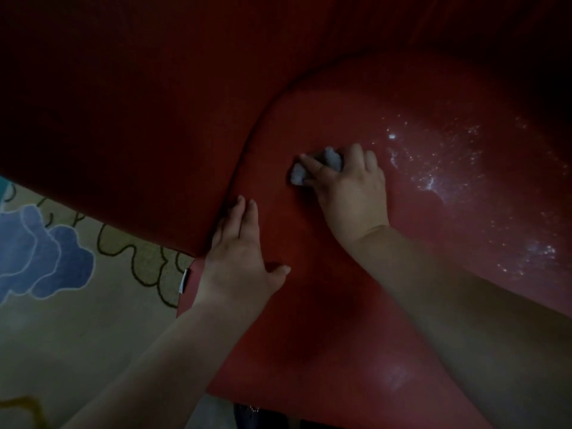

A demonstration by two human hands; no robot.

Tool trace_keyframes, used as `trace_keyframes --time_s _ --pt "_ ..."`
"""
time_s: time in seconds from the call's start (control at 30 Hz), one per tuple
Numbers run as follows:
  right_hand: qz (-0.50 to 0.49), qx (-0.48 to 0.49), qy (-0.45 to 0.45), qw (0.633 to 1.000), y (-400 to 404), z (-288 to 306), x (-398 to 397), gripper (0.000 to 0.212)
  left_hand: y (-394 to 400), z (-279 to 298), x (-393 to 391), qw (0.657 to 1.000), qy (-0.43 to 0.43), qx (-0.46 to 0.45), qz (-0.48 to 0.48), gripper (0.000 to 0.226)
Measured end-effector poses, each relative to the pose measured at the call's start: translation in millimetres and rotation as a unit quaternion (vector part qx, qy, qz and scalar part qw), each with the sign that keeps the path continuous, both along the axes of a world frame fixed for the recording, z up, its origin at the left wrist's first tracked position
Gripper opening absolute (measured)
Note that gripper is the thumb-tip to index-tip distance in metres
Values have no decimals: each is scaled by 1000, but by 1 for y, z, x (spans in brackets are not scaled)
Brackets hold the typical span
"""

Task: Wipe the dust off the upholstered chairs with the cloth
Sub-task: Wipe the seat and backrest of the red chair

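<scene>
Cloth bunched under right hand on chair seat.

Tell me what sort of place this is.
Probably a home living room: a red upholstered chair stands on a patterned carpet, and the right hand holds a cloth against it.

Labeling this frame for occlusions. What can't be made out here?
- Cloth: mostly hidden under the right hand; size unclear, head view.
- Chair: cut off by top and right edges.
- Dark item at the bottom edge: too dim.
- Left hand: fingertips at the seam, partly hidden.
</scene>
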State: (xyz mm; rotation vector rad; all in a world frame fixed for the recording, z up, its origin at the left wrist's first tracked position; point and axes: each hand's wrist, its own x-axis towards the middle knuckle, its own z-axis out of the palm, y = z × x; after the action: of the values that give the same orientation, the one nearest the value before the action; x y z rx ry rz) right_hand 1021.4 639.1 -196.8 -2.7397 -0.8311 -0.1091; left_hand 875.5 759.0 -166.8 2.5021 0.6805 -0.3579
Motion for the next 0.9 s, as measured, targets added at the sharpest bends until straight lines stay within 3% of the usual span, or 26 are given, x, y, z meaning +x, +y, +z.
trace_keyframes --time_s 0.17,0.23,0.33,0.4,0.47,0.53,0.63,0.8,0.83,0.9 --pt "-160 10 28 987 -23 7 41 37 -1 -2 -4 999 17 26 -25 112" --pt "-96 50 20 994 -10 13 33 36 -2 -3 -5 999 15 29 -27 111" --pt "76 83 57 992 32 14 4 37 -4 -4 -6 999 3 46 -19 109" --pt "151 37 120 981 55 11 -11 37 -6 -4 -7 998 -2 57 -1 106" --pt "179 -4 108 978 60 6 -12 38 -8 -4 -7 998 -6 63 6 104" --pt "141 -6 74 987 49 2 3 37 -8 -4 -7 998 -9 67 0 103" --pt "-7 -7 34 999 20 -2 41 39 -6 -4 -9 998 -3 69 -13 104" --pt "-253 33 39 966 -32 1 64 37 -12 -2 1 998 -14 49 -34 100" --pt "-262 45 35 963 -32 3 60 37 -16 -2 8 998 -22 44 -38 97" --pt "-179 63 24 982 -21 8 46 38 -25 -1 23 998 -35 37 -48 92"
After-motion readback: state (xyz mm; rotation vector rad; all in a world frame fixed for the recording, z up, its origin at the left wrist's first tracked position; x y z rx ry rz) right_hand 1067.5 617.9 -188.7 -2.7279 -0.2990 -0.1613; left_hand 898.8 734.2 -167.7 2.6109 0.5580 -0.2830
